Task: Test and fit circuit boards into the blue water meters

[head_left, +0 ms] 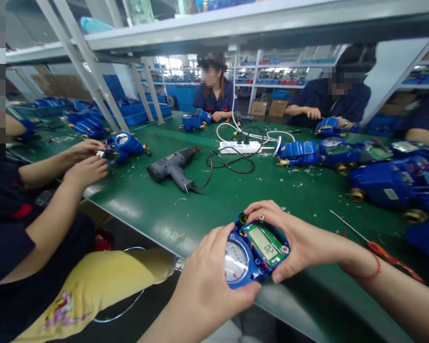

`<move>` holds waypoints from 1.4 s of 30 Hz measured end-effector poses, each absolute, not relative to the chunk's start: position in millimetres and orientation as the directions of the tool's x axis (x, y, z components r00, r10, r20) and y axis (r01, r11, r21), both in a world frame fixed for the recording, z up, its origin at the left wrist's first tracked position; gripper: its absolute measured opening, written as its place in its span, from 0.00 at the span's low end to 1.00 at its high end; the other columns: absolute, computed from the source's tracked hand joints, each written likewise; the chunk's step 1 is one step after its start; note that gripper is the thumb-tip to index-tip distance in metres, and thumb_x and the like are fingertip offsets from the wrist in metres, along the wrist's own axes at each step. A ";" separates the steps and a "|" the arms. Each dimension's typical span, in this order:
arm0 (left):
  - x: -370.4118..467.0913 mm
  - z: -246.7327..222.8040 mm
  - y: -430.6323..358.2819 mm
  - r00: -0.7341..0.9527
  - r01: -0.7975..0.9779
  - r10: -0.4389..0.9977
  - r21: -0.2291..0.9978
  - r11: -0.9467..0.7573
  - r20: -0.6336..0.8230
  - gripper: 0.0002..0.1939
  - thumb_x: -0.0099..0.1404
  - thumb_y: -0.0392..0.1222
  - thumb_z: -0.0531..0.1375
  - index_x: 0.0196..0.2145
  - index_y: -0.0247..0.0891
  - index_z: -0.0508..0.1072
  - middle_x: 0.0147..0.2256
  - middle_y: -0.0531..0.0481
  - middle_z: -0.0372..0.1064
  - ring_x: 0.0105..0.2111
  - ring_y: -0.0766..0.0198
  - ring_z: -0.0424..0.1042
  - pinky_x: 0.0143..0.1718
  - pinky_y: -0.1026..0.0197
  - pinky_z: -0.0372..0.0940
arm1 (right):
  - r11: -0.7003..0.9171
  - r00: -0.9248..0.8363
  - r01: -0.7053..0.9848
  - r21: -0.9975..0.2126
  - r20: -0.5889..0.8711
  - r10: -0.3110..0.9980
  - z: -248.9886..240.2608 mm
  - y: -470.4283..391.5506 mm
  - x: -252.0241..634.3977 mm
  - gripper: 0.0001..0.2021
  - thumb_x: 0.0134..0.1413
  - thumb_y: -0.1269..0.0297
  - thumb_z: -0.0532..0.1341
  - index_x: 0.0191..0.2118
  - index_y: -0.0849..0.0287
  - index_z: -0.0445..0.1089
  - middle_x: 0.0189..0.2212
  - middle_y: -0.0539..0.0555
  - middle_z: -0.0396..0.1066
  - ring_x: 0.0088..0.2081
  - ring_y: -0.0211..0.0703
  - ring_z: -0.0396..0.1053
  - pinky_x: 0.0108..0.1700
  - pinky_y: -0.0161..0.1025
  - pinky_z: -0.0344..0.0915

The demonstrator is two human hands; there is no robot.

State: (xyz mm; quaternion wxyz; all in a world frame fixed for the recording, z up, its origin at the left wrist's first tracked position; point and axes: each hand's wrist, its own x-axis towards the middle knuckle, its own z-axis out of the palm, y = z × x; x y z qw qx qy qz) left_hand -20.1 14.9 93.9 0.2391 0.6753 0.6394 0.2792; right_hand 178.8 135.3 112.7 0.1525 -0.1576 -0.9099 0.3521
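Note:
Between my hands, near the table's front edge, is a blue water meter [252, 281] with its electronics showing. Its round dial [236, 261] is on the left, and a green circuit board with a lit display [265, 244] sits on the right. My left hand [209, 281] wraps the dial side, thumb along the lower edge. Around the board side, my right hand [289, 238] grips with fingers on top and thumb below. The meter's underside is hidden.
A grey heat gun [173, 167] and white power strip [240, 147] lie ahead on the green table [157, 209]. Several blue meters [382, 183] and an orange-handled screwdriver [393, 259] are at right. A co-worker's hands [87, 164] work on a meter at left; others sit opposite.

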 end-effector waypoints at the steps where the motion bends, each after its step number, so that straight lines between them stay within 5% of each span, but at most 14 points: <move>1: -20.9 92.0 14.7 0.030 0.730 0.997 0.679 -0.074 0.076 0.43 0.46 0.44 0.66 0.60 0.33 0.61 0.56 0.37 0.65 0.55 0.46 0.66 0.57 0.43 0.64 | 0.694 -0.901 0.169 -0.700 0.175 0.397 112.0 134.1 179.0 0.39 0.37 0.45 0.74 0.53 0.59 0.62 0.54 0.59 0.58 0.57 0.52 0.54 0.60 0.45 0.55; 22: -25.6 84.0 20.0 0.107 0.715 0.992 0.688 -0.120 0.061 0.46 0.48 0.47 0.65 0.63 0.34 0.59 0.59 0.37 0.63 0.56 0.42 0.66 0.56 0.38 0.65 | 0.641 -0.855 0.166 -0.750 0.214 0.472 105.1 129.8 182.5 0.41 0.38 0.43 0.73 0.56 0.55 0.62 0.52 0.58 0.60 0.57 0.53 0.58 0.59 0.45 0.57; 27: -30.2 87.5 28.9 0.125 0.679 0.990 0.722 -0.132 0.064 0.44 0.46 0.44 0.65 0.61 0.31 0.61 0.58 0.36 0.64 0.56 0.44 0.65 0.59 0.42 0.61 | 0.571 -0.818 0.292 -0.767 0.109 0.565 102.3 126.6 185.9 0.41 0.37 0.40 0.72 0.56 0.52 0.62 0.56 0.57 0.53 0.60 0.54 0.53 0.62 0.46 0.52; 32: -33.8 93.0 33.4 0.161 0.662 0.985 0.733 -0.156 0.064 0.43 0.45 0.43 0.65 0.60 0.30 0.63 0.56 0.36 0.66 0.55 0.45 0.67 0.59 0.44 0.62 | 0.502 -0.813 0.372 -0.781 -0.012 0.582 104.0 127.6 194.6 0.45 0.43 0.39 0.69 0.63 0.51 0.53 0.61 0.58 0.48 0.64 0.54 0.45 0.66 0.50 0.44; 37: -36.8 95.8 33.7 0.181 0.645 0.981 0.746 -0.168 0.064 0.42 0.46 0.42 0.65 0.59 0.33 0.63 0.55 0.38 0.67 0.54 0.47 0.67 0.58 0.45 0.62 | 0.383 -0.705 0.150 -0.912 0.173 0.687 85.0 117.5 183.1 0.38 0.33 0.47 0.75 0.51 0.56 0.65 0.53 0.58 0.58 0.56 0.55 0.58 0.59 0.48 0.56; 42: -42.9 90.4 34.7 0.219 0.627 0.972 0.752 -0.204 0.081 0.42 0.45 0.40 0.66 0.59 0.33 0.63 0.56 0.39 0.66 0.55 0.47 0.67 0.58 0.45 0.62 | 0.249 -0.517 -0.070 -0.966 0.249 0.819 58.8 96.5 165.9 0.39 0.34 0.38 0.71 0.51 0.55 0.63 0.53 0.58 0.57 0.53 0.54 0.62 0.54 0.45 0.63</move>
